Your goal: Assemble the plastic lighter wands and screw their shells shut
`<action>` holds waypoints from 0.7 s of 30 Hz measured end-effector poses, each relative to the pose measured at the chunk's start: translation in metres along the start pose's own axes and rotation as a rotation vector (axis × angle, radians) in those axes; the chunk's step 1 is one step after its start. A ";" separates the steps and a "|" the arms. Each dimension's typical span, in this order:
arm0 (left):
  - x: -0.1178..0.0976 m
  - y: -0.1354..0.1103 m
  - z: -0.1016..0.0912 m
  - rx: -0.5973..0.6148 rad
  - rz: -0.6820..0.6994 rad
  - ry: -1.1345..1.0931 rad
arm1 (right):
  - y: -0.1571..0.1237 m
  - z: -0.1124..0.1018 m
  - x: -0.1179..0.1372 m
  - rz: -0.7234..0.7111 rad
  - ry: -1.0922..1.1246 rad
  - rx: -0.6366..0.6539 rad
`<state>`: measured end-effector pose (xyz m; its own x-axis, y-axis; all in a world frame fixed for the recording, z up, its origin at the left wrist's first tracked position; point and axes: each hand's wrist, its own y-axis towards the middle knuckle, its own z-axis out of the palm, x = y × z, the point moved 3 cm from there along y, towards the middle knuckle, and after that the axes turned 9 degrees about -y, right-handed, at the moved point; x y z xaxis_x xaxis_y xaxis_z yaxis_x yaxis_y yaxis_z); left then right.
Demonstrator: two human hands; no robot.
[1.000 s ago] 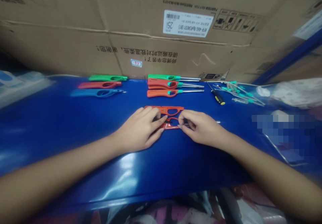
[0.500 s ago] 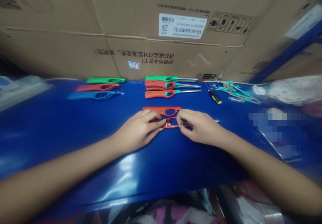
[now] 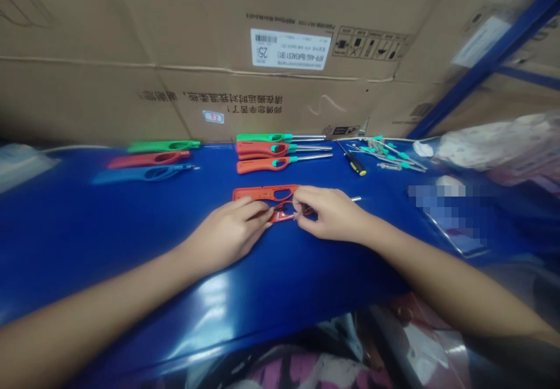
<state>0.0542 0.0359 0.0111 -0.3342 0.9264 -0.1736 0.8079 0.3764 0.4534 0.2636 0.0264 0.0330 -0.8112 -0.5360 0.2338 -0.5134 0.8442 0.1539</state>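
Note:
An opened red gas lighter [image 3: 282, 216] lies on the blue table [image 3: 262, 295], its trigger loop, some dark parts and a pale line like a wire showing between my hands. My left hand [image 3: 234, 228] is closed on the lighter's handle end, with thumb and fingertips at its inner parts. On the other side, my right hand [image 3: 330, 211] is closed in a pinch at the lighter's front part; the exact piece under its fingertips is hidden. A metal tube [image 3: 356, 199] sticks out beyond the right hand. Just behind lies an empty orange-red casing half [image 3: 254, 193].
Several lighters with metal tubes [image 3: 262, 164] lie farther back. Green, red and blue lighter bodies [image 3: 149, 158] are at left. A screwdriver [image 3: 355, 163] and loose metal tubes with teal parts [image 3: 389, 154] lie at right. Behind stands a big cardboard box [image 3: 196, 33].
The view has turned slightly right, so everything sits farther left in the picture. Both hands stay at the red lighter, with only slight finger movement.

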 end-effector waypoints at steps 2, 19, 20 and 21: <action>0.002 -0.002 0.002 -0.026 -0.019 -0.079 | 0.000 -0.001 0.000 0.004 0.002 -0.008; 0.006 -0.004 0.005 -0.054 -0.065 -0.339 | 0.003 0.012 -0.006 -0.039 0.025 -0.009; 0.006 -0.004 0.005 -0.059 -0.061 -0.347 | 0.003 0.013 -0.007 -0.044 0.041 -0.014; 0.006 -0.004 0.005 -0.062 -0.059 -0.353 | 0.004 0.014 -0.008 -0.052 0.061 -0.015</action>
<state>0.0512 0.0400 0.0039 -0.1823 0.8537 -0.4877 0.7577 0.4381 0.4837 0.2642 0.0336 0.0188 -0.7644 -0.5791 0.2833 -0.5501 0.8151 0.1819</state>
